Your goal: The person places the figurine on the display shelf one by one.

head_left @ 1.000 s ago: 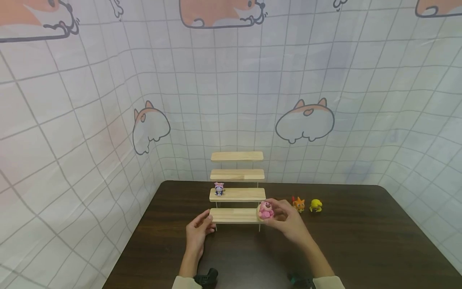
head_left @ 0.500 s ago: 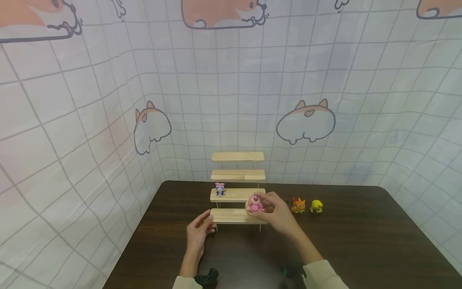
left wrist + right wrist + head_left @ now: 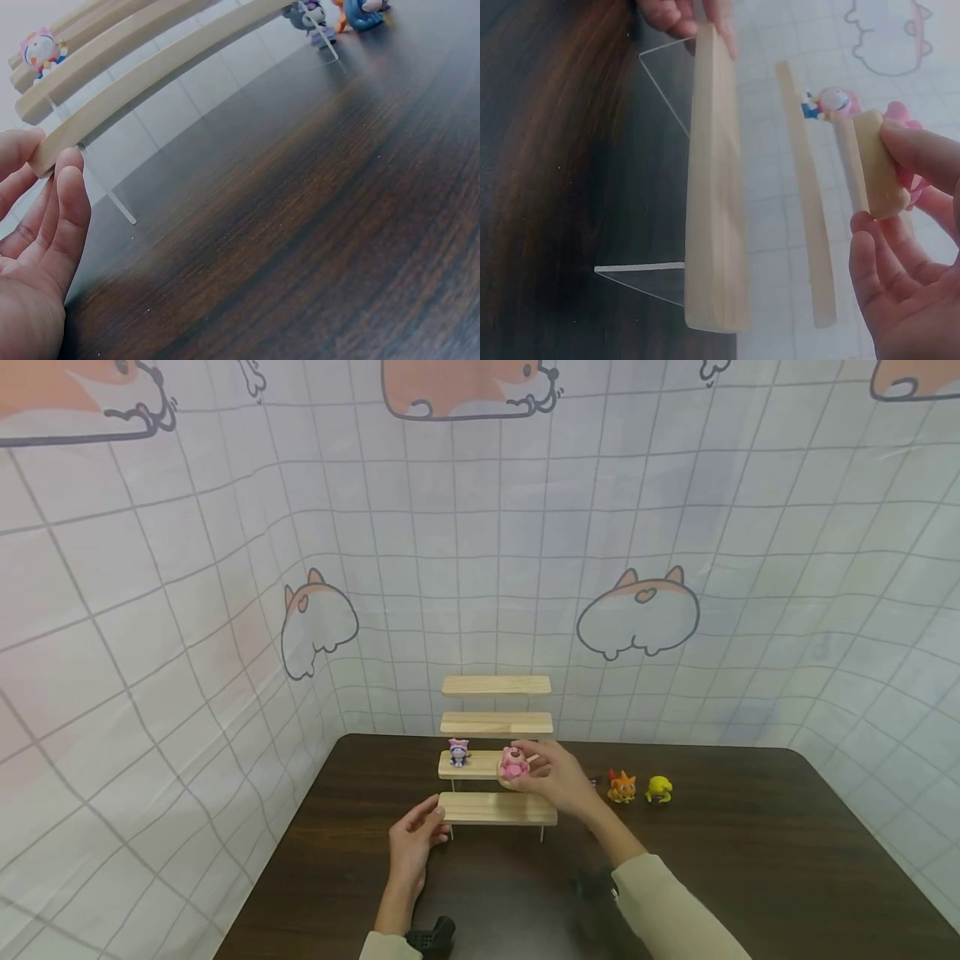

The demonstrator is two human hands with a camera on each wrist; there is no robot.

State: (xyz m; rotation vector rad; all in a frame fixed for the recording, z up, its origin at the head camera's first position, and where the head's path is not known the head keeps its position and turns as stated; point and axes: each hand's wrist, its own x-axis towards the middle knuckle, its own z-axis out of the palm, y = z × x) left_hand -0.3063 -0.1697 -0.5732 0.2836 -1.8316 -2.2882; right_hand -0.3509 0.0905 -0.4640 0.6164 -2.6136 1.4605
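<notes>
1. Right hand (image 3: pixel 558 777), thumb and fingers pinching firmly: it's got the pink bear (image 3: pixel 514 763) by its side, and the right wrist view shows the bear's pale base (image 3: pixel 880 166) between thumb and fingertips.
2. And where's the bear? Right at the second board (image 3: pixel 483 764) from the bottom, toward its right end! Touching the wood or just above it, I can't tell.
3. Over on the other side, the left hand (image 3: pixel 411 843) has thumb and fingers clamped on the left end of the lowest board (image 3: pixel 497 808).
4. Sharing that second board, a small pink-hooded toy (image 3: pixel 459 752) stands near the left end.
5. Two more boards rise behind.
6. Out right on the dark table (image 3: pixel 750 852), an orange toy (image 3: pixel 622 787) sits beside a yellow one (image 3: pixel 660 790).
</notes>
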